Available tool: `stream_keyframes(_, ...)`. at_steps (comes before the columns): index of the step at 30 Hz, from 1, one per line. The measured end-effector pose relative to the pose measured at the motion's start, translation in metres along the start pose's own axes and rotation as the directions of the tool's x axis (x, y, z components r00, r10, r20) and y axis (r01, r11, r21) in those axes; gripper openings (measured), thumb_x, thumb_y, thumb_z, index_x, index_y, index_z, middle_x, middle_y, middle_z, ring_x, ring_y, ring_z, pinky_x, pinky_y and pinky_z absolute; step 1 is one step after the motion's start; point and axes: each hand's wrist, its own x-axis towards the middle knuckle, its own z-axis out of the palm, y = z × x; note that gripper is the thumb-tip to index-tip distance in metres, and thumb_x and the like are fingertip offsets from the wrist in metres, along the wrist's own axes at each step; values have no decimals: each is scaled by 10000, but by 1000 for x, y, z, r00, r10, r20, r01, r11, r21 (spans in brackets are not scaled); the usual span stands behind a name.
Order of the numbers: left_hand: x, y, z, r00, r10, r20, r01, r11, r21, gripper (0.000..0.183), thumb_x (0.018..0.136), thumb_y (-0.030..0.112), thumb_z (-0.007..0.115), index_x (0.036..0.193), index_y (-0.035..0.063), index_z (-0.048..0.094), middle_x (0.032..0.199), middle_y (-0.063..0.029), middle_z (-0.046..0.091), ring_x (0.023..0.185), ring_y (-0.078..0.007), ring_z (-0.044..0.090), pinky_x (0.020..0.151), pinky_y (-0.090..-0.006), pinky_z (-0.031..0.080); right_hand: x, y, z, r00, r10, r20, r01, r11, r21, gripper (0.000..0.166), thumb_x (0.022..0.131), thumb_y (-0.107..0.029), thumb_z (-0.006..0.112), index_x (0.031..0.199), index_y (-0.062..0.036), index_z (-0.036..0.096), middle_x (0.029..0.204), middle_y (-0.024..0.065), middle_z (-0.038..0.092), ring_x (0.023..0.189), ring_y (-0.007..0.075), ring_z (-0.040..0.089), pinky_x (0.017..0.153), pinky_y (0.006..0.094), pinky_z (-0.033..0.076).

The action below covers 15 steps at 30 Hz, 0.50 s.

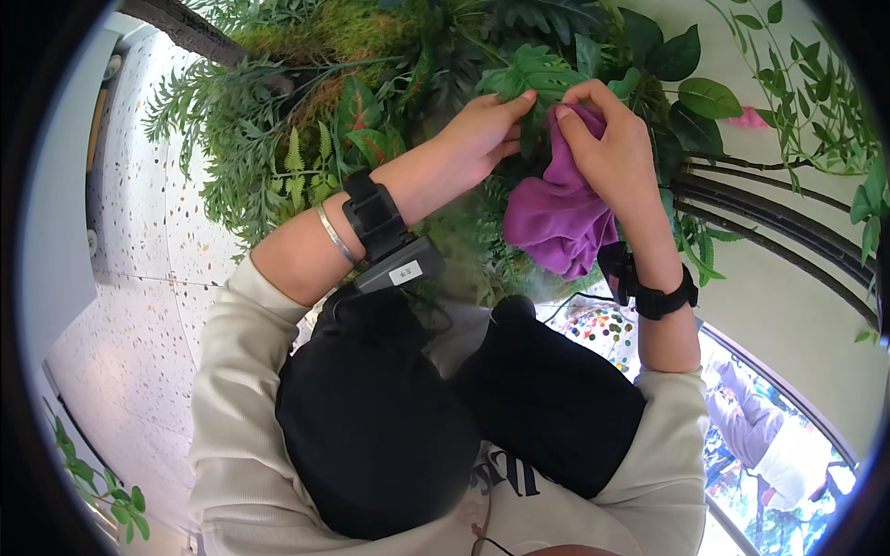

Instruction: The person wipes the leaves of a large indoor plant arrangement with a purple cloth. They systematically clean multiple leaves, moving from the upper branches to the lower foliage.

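A purple cloth [560,215] hangs in loose folds from my right hand [619,149], its upper edge pinched between thumb and fingers. The pinched part lies against the right side of a lobed green leaf [532,73]. My left hand [487,132] has that leaf's lower edge between thumb and fingers; the fingertips are partly hidden behind it. Both hands are close together over a dense bed of foliage. Black straps circle both wrists, and a silver bangle [336,233] sits on the left forearm.
Ferns [295,163], moss [348,31] and red-veined leaves [361,115] spread to the left. Dark curved stems [772,208] run along the pale wall at right. Speckled flooring [132,333] lies at left. A mirror-like panel [772,445] at lower right shows a person.
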Motion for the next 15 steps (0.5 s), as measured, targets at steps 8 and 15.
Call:
stream_keyframes(8,-1,-3,5,999,34,32,-32,999,-40,215,961,218,510,1013,23,585,987,-84,653,890,-166,635,787,-298,516,-1,6,26,995,-103,-16,93,946,-311,168,784,-220,584,884,-85,575,830,125,658,754,353,637,660,437,502)
stream_keyframes(15,-1,-2,1,995,15,95,-11,999,-46,245,964,240,509,1054,25,585,1014,-67,644,924,-149,617,809,-282,500,6,8,36,990,-114,-82,73,915,-396,172,787,-237,614,881,-98,577,775,104,657,738,328,638,628,431,492)
